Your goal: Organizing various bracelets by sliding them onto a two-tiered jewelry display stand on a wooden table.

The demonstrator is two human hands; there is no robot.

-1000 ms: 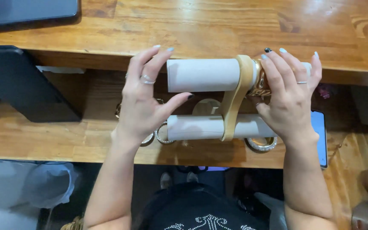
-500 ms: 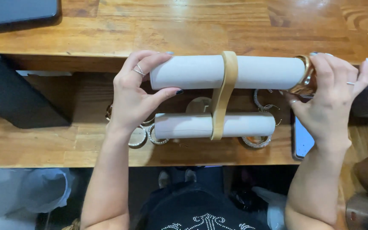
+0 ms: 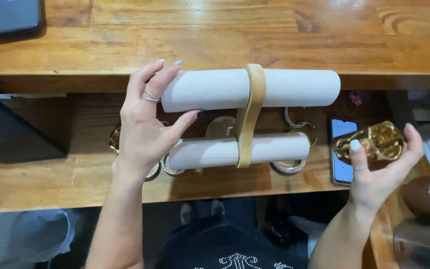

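Two-bar bracelet stand (image 3: 247, 114) is held over the lower wooden shelf (image 3: 36, 179), under the edge of the upper desk (image 3: 215, 35). Left hand (image 3: 143, 124) is wrapped on the left end of the upper roll (image 3: 215, 89): fingers spread over the top, thumb pressed underneath. Right hand (image 3: 374, 169) is apart from the stand, pinching a gold bangle (image 3: 372, 142) between thumb and fingers, just beside the phone (image 3: 343, 149) lying on the shelf.

Handling, judged: stand looks light but top-heavy; rolls appear fabric-covered, so grip is good and little squeeze is needed. The tan centre post (image 3: 252, 99) is likely the stiffest hold point; an end grip gives leverage and tilt risk. Bangle looks rigid, polished metal, likely slippery and easily scratched; best held across its rim, as now.

More bangles (image 3: 289, 167) lie on the shelf beneath the lower roll (image 3: 274, 148), partly hidden. Whether the stand's base is touching the shelf cannot be told.
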